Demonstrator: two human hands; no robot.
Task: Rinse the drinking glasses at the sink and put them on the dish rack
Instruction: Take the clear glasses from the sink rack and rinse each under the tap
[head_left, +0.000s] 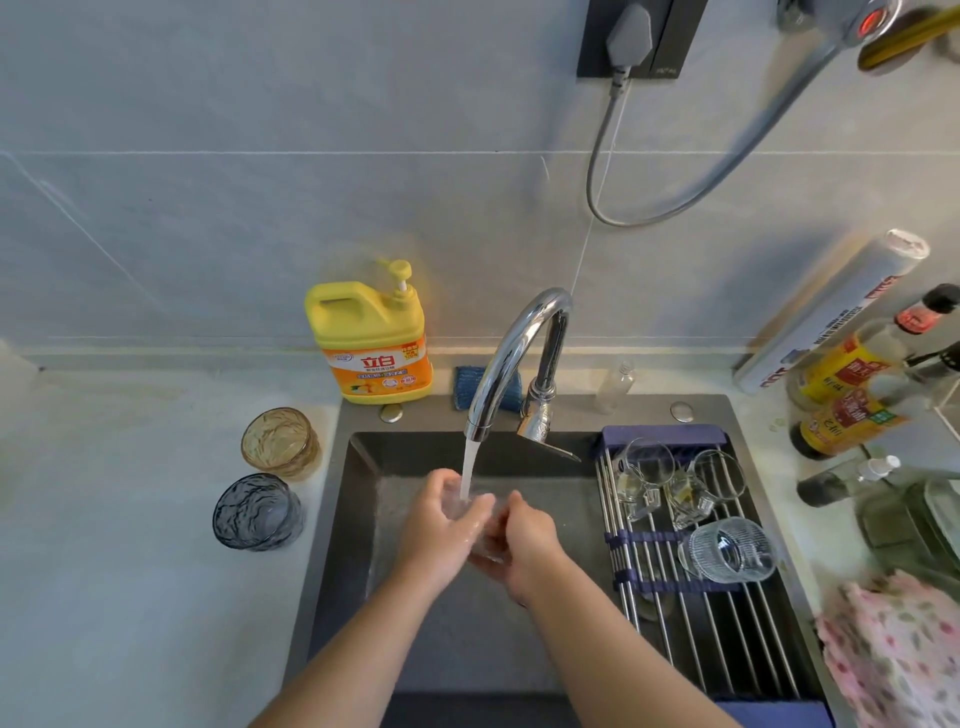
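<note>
Over the dark sink (343, 545), my left hand (441, 525) and my right hand (524, 540) together hold a clear drinking glass (480, 522) under the running stream from the chrome faucet (511, 358). The glass is mostly hidden by my fingers and the water. An amber glass (280, 441) and a blue-grey glass (257, 512) stand upright on the counter left of the sink. On the roll-up dish rack (701, 613) across the sink's right side lie two small clear cups (641, 480) (701, 488) and a ribbed clear glass (727, 551).
A yellow dish soap bottle (374, 338) and a blue sponge (470, 382) sit behind the sink. Sauce bottles (847, 395) and a wrap roll (831, 312) crowd the right counter. A pink floral cloth (898, 644) lies at the right front. A small clear bottle (618, 384) stands by the faucet.
</note>
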